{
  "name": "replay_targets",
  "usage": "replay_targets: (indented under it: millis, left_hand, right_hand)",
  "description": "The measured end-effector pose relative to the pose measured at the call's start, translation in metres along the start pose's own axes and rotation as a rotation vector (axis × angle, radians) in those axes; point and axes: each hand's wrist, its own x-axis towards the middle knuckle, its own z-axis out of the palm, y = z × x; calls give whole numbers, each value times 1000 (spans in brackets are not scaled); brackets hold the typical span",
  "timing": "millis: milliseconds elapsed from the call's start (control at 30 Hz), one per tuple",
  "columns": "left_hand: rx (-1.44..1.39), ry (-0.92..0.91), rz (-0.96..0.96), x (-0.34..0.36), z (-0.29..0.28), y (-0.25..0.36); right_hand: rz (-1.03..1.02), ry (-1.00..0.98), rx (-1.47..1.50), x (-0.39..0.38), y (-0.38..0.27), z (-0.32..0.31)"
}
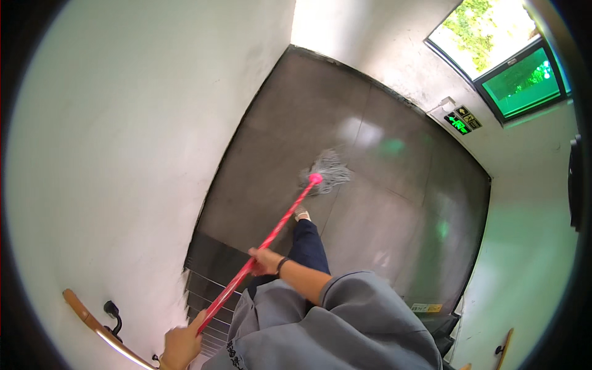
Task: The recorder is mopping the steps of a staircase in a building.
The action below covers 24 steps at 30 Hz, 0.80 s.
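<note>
A mop with a pink-and-white striped handle point(280, 228) slants from the lower left up to the middle of the view. Its grey string head point(333, 168) lies on the dark floor, joined to the handle by a pink socket point(316, 178). My left hand point(180, 343) is closed round the upper end of the handle. Farther down the shaft, my right hand point(265, 261) grips it too, with a dark band at the wrist. Just behind the mop head is my foot in a light shoe point(301, 213).
Grey floor tiles point(271, 135) stretch between white walls point(142, 123). Stairs point(209, 290) descend at lower left beside a wooden handrail point(92, 324). An open window point(521, 80) and a green exit sign point(458, 124) are at upper right. A yellow-and-white label point(427, 308) sits at lower right.
</note>
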Motion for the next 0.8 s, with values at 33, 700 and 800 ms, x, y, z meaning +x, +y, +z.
replay_targets:
  millis: [33, 700, 800]
  left_hand:
    - [16, -35, -82, -35, 4, -19]
    - [-231, 23, 21, 32, 67, 80]
    - [-201, 59, 132, 98, 56, 152]
  right_hand:
    - [46, -95, 38, 12, 29, 37]
    - [-498, 365, 273, -46, -2, -22]
    - [-640, 529, 260, -70, -39, -115]
